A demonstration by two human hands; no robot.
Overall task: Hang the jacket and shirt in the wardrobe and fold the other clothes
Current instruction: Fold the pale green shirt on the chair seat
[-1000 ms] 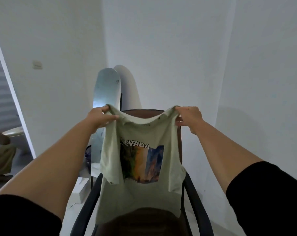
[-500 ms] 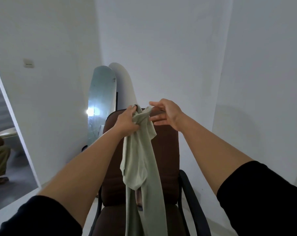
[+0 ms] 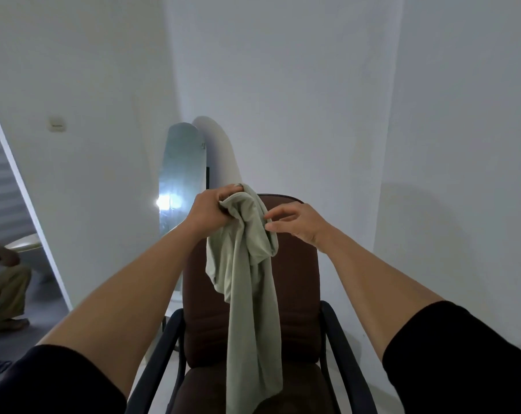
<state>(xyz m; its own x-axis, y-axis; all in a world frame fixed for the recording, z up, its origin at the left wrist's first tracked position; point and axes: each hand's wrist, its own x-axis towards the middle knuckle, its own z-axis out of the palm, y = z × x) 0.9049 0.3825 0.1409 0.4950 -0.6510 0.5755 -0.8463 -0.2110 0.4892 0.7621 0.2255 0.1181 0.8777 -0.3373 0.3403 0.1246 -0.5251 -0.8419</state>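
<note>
White walls, brown chair (image 3: 250, 309) ahead. My left hand (image 3: 209, 212) bunches the tee (image 3: 247, 264) over the chair; right hand (image 3: 295, 222) spread, just beside it. One-handed grip could slip, tee drops crumpled.

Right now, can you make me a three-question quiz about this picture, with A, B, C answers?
1. Where does the shirt hang?
A. in front of the chair
B. on the floor
C. inside a wardrobe

2. What colour is the chair's padding?
A. blue
B. brown
C. yellow

3. What is the left hand doing?
A. pointing at the wall
B. resting on the armrest
C. gripping the shirt

Answers: 1 A, it dangles before the backrest. 2 B, seat and back are dark brown. 3 C, its fingers bunch the cloth's top, while the right hand hovers open beside it.
</note>
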